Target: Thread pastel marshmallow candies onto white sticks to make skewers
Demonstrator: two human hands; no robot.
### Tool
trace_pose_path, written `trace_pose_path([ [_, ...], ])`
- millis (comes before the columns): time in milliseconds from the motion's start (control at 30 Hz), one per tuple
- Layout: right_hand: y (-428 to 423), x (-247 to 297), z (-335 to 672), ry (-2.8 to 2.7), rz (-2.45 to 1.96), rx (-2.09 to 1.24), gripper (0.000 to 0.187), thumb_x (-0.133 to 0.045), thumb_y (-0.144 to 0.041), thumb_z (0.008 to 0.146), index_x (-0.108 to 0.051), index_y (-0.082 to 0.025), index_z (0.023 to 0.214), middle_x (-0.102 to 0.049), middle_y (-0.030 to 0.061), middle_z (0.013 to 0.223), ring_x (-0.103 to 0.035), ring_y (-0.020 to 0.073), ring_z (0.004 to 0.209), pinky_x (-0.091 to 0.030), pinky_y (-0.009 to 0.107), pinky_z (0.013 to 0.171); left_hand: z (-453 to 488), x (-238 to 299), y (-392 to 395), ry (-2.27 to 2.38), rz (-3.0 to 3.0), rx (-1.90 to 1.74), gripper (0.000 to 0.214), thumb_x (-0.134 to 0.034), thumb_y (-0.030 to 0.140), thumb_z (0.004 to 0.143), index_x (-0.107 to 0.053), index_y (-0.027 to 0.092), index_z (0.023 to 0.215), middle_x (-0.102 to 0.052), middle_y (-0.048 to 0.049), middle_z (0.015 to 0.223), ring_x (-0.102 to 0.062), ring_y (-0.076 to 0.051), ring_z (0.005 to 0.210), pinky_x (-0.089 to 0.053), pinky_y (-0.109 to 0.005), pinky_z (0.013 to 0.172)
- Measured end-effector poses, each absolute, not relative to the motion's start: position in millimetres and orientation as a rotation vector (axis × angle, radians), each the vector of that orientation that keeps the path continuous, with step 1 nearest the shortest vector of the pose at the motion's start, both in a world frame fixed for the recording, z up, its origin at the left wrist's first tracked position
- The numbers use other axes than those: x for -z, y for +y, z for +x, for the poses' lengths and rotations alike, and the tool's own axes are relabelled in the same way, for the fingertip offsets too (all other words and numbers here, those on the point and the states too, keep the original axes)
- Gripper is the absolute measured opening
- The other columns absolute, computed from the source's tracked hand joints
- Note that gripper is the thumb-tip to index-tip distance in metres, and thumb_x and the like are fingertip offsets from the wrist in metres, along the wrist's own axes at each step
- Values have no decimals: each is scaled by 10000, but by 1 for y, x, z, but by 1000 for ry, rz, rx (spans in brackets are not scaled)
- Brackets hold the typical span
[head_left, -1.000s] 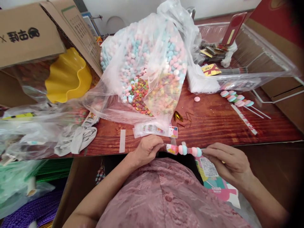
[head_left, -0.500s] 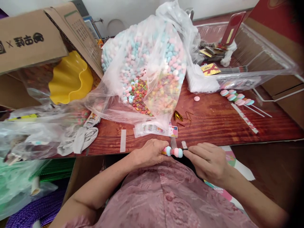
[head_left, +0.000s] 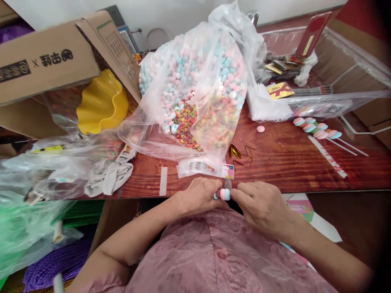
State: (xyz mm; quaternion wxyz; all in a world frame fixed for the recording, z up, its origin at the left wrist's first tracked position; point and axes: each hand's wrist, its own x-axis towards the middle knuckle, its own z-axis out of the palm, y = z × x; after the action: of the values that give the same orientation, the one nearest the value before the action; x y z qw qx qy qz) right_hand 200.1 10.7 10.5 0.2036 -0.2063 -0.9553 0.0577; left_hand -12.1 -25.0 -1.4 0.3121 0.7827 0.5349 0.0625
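Note:
A short candy skewer (head_left: 224, 194) with pink and blue pieces is held just in front of the table edge, close to my body. My left hand (head_left: 200, 196) is closed on its left end and my right hand (head_left: 262, 205) is closed on its right end, the two hands almost touching. Only a couple of candy pieces show between the fingers. Just beyond the hands, a small printed wrapper (head_left: 206, 167) lies on the wooden table (head_left: 290, 162). A big clear bag of pastel and coloured candies (head_left: 198, 93) slumps behind it.
Finished candy skewers (head_left: 317, 130) lie at the right, by a clear plastic tray (head_left: 336, 77). A loose pink candy (head_left: 260, 129) and gold twist ties (head_left: 240, 154) sit mid-table. A yellow bowl (head_left: 102, 103) and a cardboard box (head_left: 45, 61) stand at left, plastic bags below.
My right hand has slid left along the skewer toward my left hand, so the visible row of candies has shrunk from several to a couple. The view shifted slightly.

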Motion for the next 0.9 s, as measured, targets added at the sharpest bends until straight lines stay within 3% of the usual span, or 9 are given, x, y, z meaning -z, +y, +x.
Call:
trace_pose_path([
  [100, 17, -12, 197, -2659, -526, -125, 254, -442, -52, 874, -631, -173, 756, -568, 21, 665, -428, 162, 578, -230, 326, 592, -13, -5, -23, 1316, 2004, -245, 307, -671, 465, 869, -585, 197, 992, -673, -20, 916, -644, -211, 833, -425, -279, 670],
  [200, 25, -16, 202, -2644, -487, -109, 258, -428, -58, 893, -648, -168, 813, -601, 23, 694, -462, 164, 607, -244, 325, 611, -22, -16, -22, 1327, 1986, -288, 592, -769, 472, 773, -515, 198, 1232, -665, -70, 1124, -639, -262, 1009, -477, -334, 802],
  [267, 30, -20, 207, -2616, -490, -83, 240, -443, -73, 906, -650, -171, 835, -609, 19, 689, -481, 164, 627, -244, 326, 621, -29, -21, -23, 1433, 1998, -229, 673, -796, 447, 743, -497, 184, 1286, -652, -113, 1189, -621, -309, 1080, -477, -396, 870],
  [433, 34, -25, 210, -2569, -488, 41, 204, -470, -81, 909, -643, -172, 851, -610, 12, 663, -498, 161, 625, -232, 329, 614, -34, -17, -30, 1541, 1965, -120, 270, -717, 360, 828, -624, 194, 1020, -703, -64, 990, -665, -266, 923, -483, -354, 788],
  [633, 32, -23, 210, -2654, -572, -73, 219, -449, -53, 879, -611, -176, 798, -572, -11, 619, -473, 147, 544, -226, 327, 580, -29, 2, -37, 1695, 2178, -96, 141, -541, 273, 934, -586, 170, 1020, -687, -84, 964, -652, -246, 927, -475, -338, 770],
  [733, 32, -23, 209, -2685, -594, -192, 223, -442, -48, 863, -608, -183, 801, -575, -17, 605, -452, 142, 514, -213, 327, 560, -28, 6, -37, 1683, 2245, -87, 140, -541, 250, 919, -585, 165, 1021, -680, -92, 944, -651, -247, 902, -465, -327, 733],
  [900, 25, -19, 195, -2751, -557, -186, 232, -436, -28, 843, -590, -184, 767, -600, 1, 634, -430, 138, 524, -201, 331, 568, -22, 5, -33, 1613, 2096, -183, 180, -583, 350, 912, -598, 175, 950, -686, -74, 902, -651, -238, 851, -441, -313, 705],
])
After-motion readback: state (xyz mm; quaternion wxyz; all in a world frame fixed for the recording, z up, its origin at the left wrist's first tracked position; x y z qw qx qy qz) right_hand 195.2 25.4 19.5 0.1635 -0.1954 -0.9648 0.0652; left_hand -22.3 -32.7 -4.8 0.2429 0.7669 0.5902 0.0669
